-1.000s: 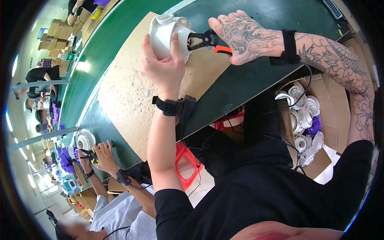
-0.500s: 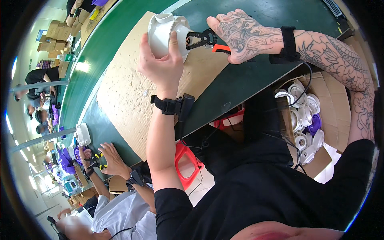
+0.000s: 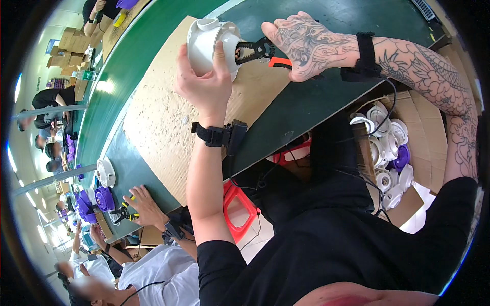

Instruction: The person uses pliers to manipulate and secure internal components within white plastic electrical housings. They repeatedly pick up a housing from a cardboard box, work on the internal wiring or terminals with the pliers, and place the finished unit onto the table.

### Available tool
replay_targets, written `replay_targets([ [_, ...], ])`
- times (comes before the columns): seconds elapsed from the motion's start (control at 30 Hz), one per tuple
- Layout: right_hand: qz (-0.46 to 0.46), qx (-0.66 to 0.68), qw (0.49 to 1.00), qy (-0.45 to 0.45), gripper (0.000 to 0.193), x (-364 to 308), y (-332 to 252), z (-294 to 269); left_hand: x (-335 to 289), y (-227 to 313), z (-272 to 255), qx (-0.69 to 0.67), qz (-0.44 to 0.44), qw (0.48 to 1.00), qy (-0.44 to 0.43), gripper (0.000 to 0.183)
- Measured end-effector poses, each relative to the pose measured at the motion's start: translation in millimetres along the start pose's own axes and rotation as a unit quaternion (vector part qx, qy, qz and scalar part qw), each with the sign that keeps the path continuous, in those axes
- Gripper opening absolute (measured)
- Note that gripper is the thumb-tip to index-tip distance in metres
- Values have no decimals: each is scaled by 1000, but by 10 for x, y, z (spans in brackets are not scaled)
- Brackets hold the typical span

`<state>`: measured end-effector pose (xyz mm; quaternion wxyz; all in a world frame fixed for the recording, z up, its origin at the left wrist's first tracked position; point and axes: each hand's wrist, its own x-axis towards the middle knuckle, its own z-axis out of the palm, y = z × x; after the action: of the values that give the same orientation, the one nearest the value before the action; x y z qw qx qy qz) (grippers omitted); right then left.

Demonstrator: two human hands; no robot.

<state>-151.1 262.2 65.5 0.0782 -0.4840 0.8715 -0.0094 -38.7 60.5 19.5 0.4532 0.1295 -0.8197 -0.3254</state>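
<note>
1. Left hand (image 3: pixel 206 84) is gripping a white plastic housing (image 3: pixel 209 43) from the near side, fingers wrapping its rounded body, thumb lying up its right face; it is being held above the cardboard sheet (image 3: pixel 168 112) at the far end of the worktop (image 3: pixel 306 102).
2. Housing is round and smooth, stepped like a cup with a raised collar; its axis is tilting far-left, collar end pointing away, wider end facing right toward the tool.
3. Right hand (image 3: pixel 306 48) is closing around pliers (image 3: pixel 255 51) with black and orange handles, fingers curling over the grips; long axis is running right to left, black tip pointing left and touching the housing's right side.
4. Whether the plier tip is clamping anything is too small to tell.
5. Both wrists are wearing black straps with a small unit attached.
6. Cardboard box (image 3: pixel 423 137) near right, below the worktop edge, is holding a heap of white round parts plus a few purple ones.
7. Cardboard sheet is tan and rough; worktop is green and smooth.
8. Near left, another person's hand (image 3: pixel 145 201) is resting on the worktop beside purple parts (image 3: pixel 102 199) and a white part (image 3: pixel 106 172).
</note>
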Motion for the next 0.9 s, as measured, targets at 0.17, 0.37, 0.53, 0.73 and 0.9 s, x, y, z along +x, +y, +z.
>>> replay_targets([
  [0.17, -39, -35, 993, 104, 72, 49, -78, 96, -18, -106, -30, -73, -31, 996, 35, 59],
  [0.37, 44, 98, 993, -41, 65, 143, -206, -278, 168, -210, -188, -164, -38, 985, 35, 72],
  [0.53, 17, 296, 952, -79, 54, 406, -250, -239, 176, -490, -274, -250, -133, 959, 32, 82],
  [0.73, 38, 540, 838, -70, 54, 313, -471, 99, 112, -298, -311, -182, -138, 969, 90, 69],
  [0.9, 58, 567, 817, -88, 50, 354, -508, 155, 99, -362, -307, -149, -52, 981, 113, 74],
])
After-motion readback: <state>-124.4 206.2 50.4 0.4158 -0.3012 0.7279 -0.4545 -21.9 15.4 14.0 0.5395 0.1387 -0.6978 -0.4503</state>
